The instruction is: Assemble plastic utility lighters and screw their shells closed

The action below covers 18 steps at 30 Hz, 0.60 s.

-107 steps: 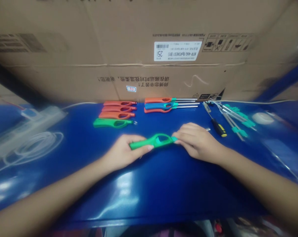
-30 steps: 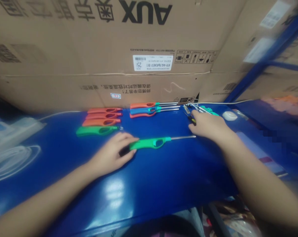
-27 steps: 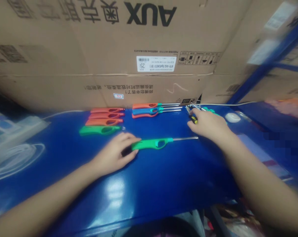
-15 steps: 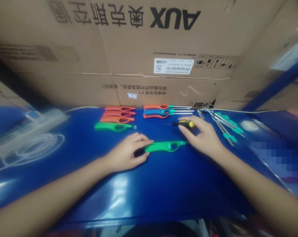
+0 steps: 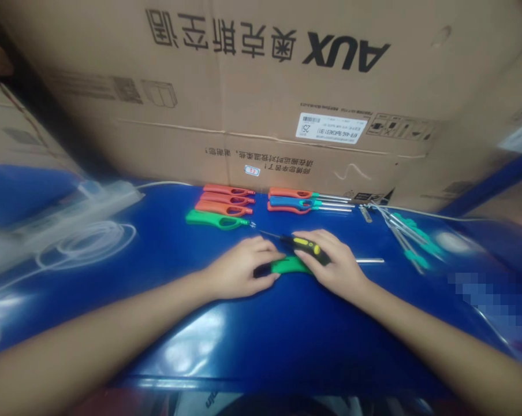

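Behind the screwdriver (image 5: pixel 309 247), upside-down "AUX" carton (image 5: pixel 261 98).

Large cardboard box (image 5: pixel 226 86) at the back, coiled white cable (image 5: pixel 94 251) near a power strip (image 5: pixel 99 211)

Carton (image 5: pixel 243 86) behind lighter (image 5: pixel 290 265), power strip (image 5: pixel 90 211) left

Passage at 6 o'clock, blocked at 12.
From the left hand (image 5: pixel 243 268), the worktop (image 5: pixel 278 346) leaves room toward 6 o'clock; the cardboard box (image 5: pixel 243 86) walls off 12, orange-red handles (image 5: pixel 213 198) crowd 11, the right hand (image 5: pixel 336 263) with its screwdriver (image 5: pixel 306 245) blocks 3, and the coiled cable (image 5: pixel 88 245) lies at 9.
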Each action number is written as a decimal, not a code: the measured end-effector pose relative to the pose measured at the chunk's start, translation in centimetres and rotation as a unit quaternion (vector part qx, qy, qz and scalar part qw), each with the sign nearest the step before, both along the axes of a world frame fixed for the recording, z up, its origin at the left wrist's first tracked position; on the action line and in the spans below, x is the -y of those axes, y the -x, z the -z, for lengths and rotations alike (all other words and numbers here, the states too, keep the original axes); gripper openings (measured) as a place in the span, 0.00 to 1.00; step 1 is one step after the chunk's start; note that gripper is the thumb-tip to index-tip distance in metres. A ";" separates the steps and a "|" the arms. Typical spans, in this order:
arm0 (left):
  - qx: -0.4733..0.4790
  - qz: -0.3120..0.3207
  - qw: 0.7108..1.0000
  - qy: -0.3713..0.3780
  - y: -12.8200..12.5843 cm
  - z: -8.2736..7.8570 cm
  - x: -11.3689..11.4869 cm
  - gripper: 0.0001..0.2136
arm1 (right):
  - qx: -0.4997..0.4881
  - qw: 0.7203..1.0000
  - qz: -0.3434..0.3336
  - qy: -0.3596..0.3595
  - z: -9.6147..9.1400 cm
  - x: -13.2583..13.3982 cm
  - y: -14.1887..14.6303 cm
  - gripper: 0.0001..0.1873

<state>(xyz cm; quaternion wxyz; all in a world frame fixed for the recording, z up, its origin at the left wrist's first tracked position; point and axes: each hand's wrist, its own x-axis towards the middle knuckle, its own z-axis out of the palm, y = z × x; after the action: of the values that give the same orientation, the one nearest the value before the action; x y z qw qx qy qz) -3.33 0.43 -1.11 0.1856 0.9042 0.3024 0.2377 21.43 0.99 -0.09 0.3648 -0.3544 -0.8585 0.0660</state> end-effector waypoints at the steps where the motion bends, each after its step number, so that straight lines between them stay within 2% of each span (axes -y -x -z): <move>1: 0.001 0.001 1.000 -0.003 0.0 0.0 0.0 0.17 | 0.006 1.000 -0.003 -0.001 0.1 0.0 0.2 0.14; 7: 0.004 0.005 1.000 -0.005 0.1 0.2 0.0 0.17 | 0.043 0.999 -0.011 0.004 0.3 -0.3 0.6 0.15; 18: 0.009 0.001 1.000 -0.010 0.1 0.3 0.0 0.17 | 0.051 0.998 0.027 0.011 0.7 -0.5 0.8 0.14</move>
<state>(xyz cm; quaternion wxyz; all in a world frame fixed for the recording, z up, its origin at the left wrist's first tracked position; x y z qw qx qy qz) -3.45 0.43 -1.44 0.1793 0.9044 0.2970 0.2483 20.66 1.45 -0.83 0.3180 -0.3846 -0.8653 0.0468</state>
